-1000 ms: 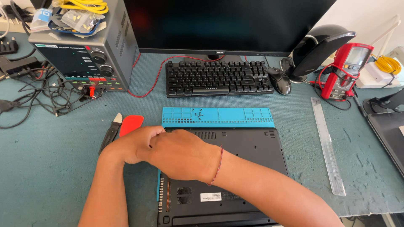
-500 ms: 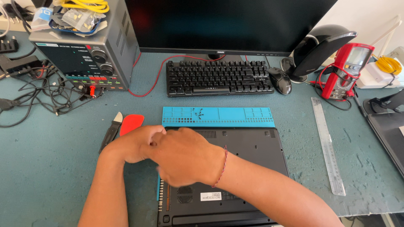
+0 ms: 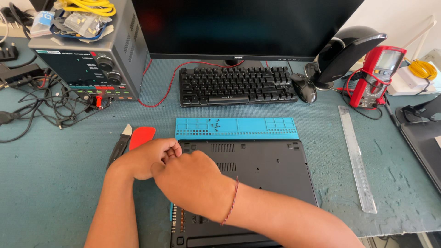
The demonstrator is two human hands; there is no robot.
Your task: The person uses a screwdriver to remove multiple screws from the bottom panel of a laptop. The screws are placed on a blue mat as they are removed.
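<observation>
Head view looks down on an overturned black laptop (image 3: 262, 170) lying on the teal counter (image 3: 55, 183), its far edge just beside a blue screw tray (image 3: 257, 128) holding tiny dark screws (image 3: 215, 124). Both hands meet at the laptop's near-left corner: the left hand (image 3: 147, 158) is curled with fingers together, the right hand (image 3: 188, 181) covers it, and whether either grips anything cannot be told. A red pry tool (image 3: 141, 136) lies just left.

Right hand (image 3: 190, 183) has slid slightly down and left over the laptop's (image 3: 271, 170) near-left corner since 0.5 s ago. Left hand (image 3: 147, 158) has opened its fingers a little against it.
</observation>
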